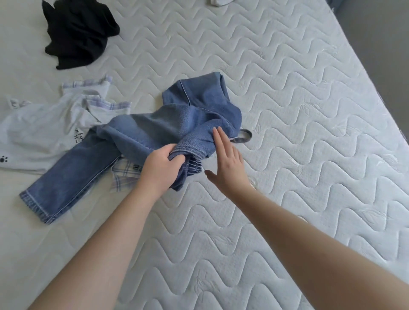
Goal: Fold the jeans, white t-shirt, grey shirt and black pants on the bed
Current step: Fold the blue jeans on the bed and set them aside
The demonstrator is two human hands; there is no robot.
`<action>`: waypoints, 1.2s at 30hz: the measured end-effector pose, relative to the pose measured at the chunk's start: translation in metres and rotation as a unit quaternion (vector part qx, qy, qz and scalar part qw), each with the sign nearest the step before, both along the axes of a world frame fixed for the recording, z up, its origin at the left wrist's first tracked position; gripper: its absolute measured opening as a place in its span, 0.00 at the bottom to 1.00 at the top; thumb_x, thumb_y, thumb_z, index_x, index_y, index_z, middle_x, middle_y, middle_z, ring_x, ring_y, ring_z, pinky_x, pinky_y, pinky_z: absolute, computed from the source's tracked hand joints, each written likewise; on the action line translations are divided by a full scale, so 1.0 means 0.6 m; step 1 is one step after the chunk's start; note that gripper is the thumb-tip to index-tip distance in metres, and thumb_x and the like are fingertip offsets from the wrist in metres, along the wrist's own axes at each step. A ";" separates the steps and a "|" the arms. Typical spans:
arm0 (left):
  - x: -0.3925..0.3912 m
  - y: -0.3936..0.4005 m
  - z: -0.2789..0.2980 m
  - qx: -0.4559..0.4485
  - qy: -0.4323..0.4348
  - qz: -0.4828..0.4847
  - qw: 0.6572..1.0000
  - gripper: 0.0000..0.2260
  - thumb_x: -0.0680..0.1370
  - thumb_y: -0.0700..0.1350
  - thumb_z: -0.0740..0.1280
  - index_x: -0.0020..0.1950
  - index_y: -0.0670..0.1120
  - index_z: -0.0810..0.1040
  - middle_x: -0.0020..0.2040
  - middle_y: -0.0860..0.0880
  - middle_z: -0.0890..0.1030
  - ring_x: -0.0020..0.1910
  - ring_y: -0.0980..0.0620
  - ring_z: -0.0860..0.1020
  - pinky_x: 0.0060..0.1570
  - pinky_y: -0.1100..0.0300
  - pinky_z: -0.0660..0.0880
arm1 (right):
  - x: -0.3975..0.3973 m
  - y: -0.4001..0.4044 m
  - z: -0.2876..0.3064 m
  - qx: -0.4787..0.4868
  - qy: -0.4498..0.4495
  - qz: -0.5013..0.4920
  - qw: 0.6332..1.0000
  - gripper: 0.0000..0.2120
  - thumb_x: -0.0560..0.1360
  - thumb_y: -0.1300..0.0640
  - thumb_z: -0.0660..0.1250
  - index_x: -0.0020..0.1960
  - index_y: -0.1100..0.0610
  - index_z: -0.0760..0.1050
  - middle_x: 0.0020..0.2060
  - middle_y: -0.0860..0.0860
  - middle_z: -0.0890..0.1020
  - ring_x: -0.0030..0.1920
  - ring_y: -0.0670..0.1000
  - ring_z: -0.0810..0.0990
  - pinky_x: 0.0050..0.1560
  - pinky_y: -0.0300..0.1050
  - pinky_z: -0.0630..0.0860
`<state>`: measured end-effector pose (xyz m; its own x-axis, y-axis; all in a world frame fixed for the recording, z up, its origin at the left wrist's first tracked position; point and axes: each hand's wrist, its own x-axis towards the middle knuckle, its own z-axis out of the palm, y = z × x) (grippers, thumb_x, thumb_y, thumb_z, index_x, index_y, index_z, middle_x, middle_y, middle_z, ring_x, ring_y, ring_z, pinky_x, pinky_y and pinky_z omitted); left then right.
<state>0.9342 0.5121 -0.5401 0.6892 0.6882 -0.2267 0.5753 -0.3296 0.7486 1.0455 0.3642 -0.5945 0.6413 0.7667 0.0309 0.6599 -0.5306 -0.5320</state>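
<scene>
Blue jeans (155, 128) lie crumpled in the middle of the bed, one leg stretching toward the lower left. My left hand (160, 168) grips the bunched elastic waistband. My right hand (225, 163) is flat with straight fingers, its fingertips touching the denim beside the waistband. A white t-shirt (42, 132) with plaid trim and a paw print lies to the left, partly under the jeans. Black pants (77, 33) sit in a heap at the top left. A bit of grey fabric (243, 136) pokes out from under the jeans on the right.
The quilted white mattress (287, 155) spreads to the right and toward me. Its right edge (363, 73) runs diagonally, with grey floor beyond. A scrap of pale cloth (219, 2) shows at the top edge.
</scene>
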 end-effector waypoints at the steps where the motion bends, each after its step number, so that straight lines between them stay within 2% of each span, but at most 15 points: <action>1: -0.009 -0.012 0.021 -0.035 -0.020 0.016 0.999 0.09 0.68 0.51 0.62 0.43 0.48 0.77 0.32 0.54 0.78 0.34 0.58 0.72 0.39 0.62 0.69 | -0.006 -0.009 0.011 0.010 -0.011 -0.013 1.000 0.54 0.67 0.53 0.78 0.80 0.54 0.45 0.79 0.50 0.51 0.73 0.57 0.63 0.72 0.53 0.61; 3: -0.025 -0.040 0.065 -0.093 -0.061 0.040 0.993 0.13 0.65 0.52 0.63 0.39 0.43 0.75 0.32 0.51 0.74 0.35 0.54 0.70 0.40 0.55 0.68 | -0.017 -0.027 0.036 0.038 -0.036 -0.031 0.998 0.53 0.67 0.52 0.78 0.80 0.56 0.47 0.79 0.51 0.53 0.74 0.58 0.63 0.73 0.57 0.60; 6: -0.050 -0.089 0.134 -0.161 -0.103 0.073 0.979 0.13 0.60 0.53 0.64 0.33 0.44 0.72 0.32 0.52 0.73 0.35 0.54 0.70 0.40 0.53 0.68 | -0.029 -0.050 0.075 0.095 -0.036 -0.072 0.992 0.53 0.66 0.52 0.77 0.80 0.56 0.49 0.79 0.56 0.52 0.76 0.59 0.59 0.73 0.65 0.58; 9: -0.083 -0.132 0.198 -0.240 -0.143 0.115 0.953 0.06 0.58 0.51 0.67 0.29 0.51 0.75 0.31 0.52 0.74 0.35 0.53 0.73 0.40 0.53 0.69 | -0.028 -0.080 0.119 0.084 0.054 -0.133 0.986 0.54 0.62 0.41 0.72 0.80 0.49 0.46 0.79 0.55 0.53 0.77 0.59 0.54 0.73 0.67 0.52; 11: -0.105 -0.154 0.234 -0.278 -0.158 0.121 0.940 0.04 0.58 0.49 0.68 0.27 0.50 0.75 0.30 0.52 0.75 0.33 0.53 0.75 0.38 0.56 0.70 | -0.029 -0.109 0.148 0.040 0.108 -0.116 0.987 0.54 0.58 0.34 0.69 0.79 0.45 0.50 0.78 0.51 0.57 0.77 0.57 0.53 0.73 0.64 0.51; 13: -0.125 -0.173 0.267 -0.320 -0.185 0.119 0.921 0.04 0.60 0.45 0.67 0.26 0.48 0.73 0.29 0.50 0.75 0.30 0.52 0.74 0.33 0.61 0.71 | -0.037 -0.136 0.176 0.025 0.196 -0.076 0.977 0.49 0.61 0.36 0.72 0.77 0.44 0.55 0.74 0.50 0.66 0.73 0.56 0.65 0.72 0.60 0.62; 14: -0.134 -0.183 0.282 -0.343 -0.197 0.123 0.910 0.03 0.60 0.44 0.67 0.28 0.46 0.74 0.30 0.48 0.75 0.30 0.51 0.75 0.34 0.61 0.72 | -0.047 -0.148 0.192 0.024 0.253 -0.058 0.966 0.45 0.63 0.40 0.75 0.75 0.45 0.59 0.69 0.51 0.73 0.67 0.56 0.73 0.67 0.57 0.70; 16: -0.152 -0.201 0.305 -0.379 -0.197 0.144 0.892 0.13 0.60 0.44 0.67 0.41 0.40 0.77 0.40 0.42 0.76 0.39 0.46 0.76 0.43 0.55 0.73 | -0.075 -0.171 0.222 -0.009 0.294 -0.040 0.955 0.31 0.68 0.45 0.75 0.68 0.49 0.68 0.56 0.51 0.81 0.54 0.56 0.80 0.56 0.54 0.77; 18: -0.173 -0.213 0.323 -0.414 -0.179 0.181 0.874 0.19 0.63 0.43 0.66 0.53 0.40 0.74 0.49 0.39 0.73 0.48 0.42 0.73 0.52 0.49 0.70 | -0.100 -0.192 0.252 -0.056 0.269 -0.029 0.961 0.19 0.72 0.44 0.72 0.58 0.52 0.74 0.48 0.52 0.83 0.48 0.56 0.81 0.49 0.51 0.78; 20: -0.196 -0.220 0.339 -0.439 -0.166 0.208 0.858 0.19 0.64 0.43 0.65 0.54 0.40 0.74 0.52 0.38 0.74 0.50 0.42 0.74 0.54 0.48 0.71 | -0.117 -0.218 0.282 -0.066 0.276 -0.022 0.959 0.15 0.76 0.45 0.69 0.55 0.55 0.75 0.46 0.54 0.83 0.46 0.56 0.81 0.48 0.49 0.78; 22: -0.221 -0.220 0.349 -0.409 -0.154 0.223 0.871 0.18 0.65 0.44 0.66 0.52 0.38 0.77 0.51 0.39 0.78 0.50 0.42 0.76 0.54 0.49 0.72 | -0.131 -0.250 0.311 -0.037 0.343 -0.025 0.938 0.09 0.78 0.49 0.68 0.54 0.52 0.77 0.45 0.50 0.84 0.46 0.53 0.82 0.43 0.41 0.77; 24: -0.239 -0.220 0.356 -0.337 -0.127 0.214 0.908 0.15 0.65 0.45 0.67 0.50 0.42 0.79 0.48 0.43 0.82 0.51 0.43 0.79 0.53 0.49 0.74 | -0.143 -0.283 0.347 0.012 0.443 -0.044 0.896 0.03 0.78 0.52 0.68 0.52 0.49 0.78 0.43 0.47 0.85 0.46 0.51 0.84 0.39 0.33 0.76; 28: -0.262 -0.226 0.362 -0.185 -0.019 0.140 0.972 0.24 0.70 0.52 0.69 0.65 0.49 0.73 0.60 0.47 0.80 0.59 0.46 0.78 0.63 0.45 0.74 | -0.168 -0.332 0.416 0.126 0.579 -0.069 0.803 0.15 0.78 0.52 0.68 0.59 0.61 0.78 0.52 0.57 0.85 0.53 0.57 0.84 0.55 0.49 0.80; 32: -0.265 -0.242 0.364 -0.050 -0.007 0.089 0.995 0.20 0.77 0.50 0.69 0.68 0.51 0.70 0.62 0.52 0.75 0.59 0.51 0.74 0.55 0.57 0.69 | -0.201 -0.360 0.470 0.200 0.639 -0.098 0.736 0.16 0.80 0.53 0.64 0.60 0.63 0.76 0.54 0.61 0.84 0.54 0.58 0.83 0.54 0.48 0.81; 36: -0.272 -0.294 0.389 0.071 -0.083 0.064 0.992 0.18 0.79 0.44 0.67 0.68 0.45 0.70 0.64 0.47 0.74 0.62 0.48 0.73 0.62 0.54 0.70 | -0.250 -0.359 0.498 0.242 0.667 -0.127 0.693 0.18 0.81 0.52 0.62 0.61 0.66 0.74 0.54 0.63 0.83 0.53 0.59 0.83 0.52 0.49 0.81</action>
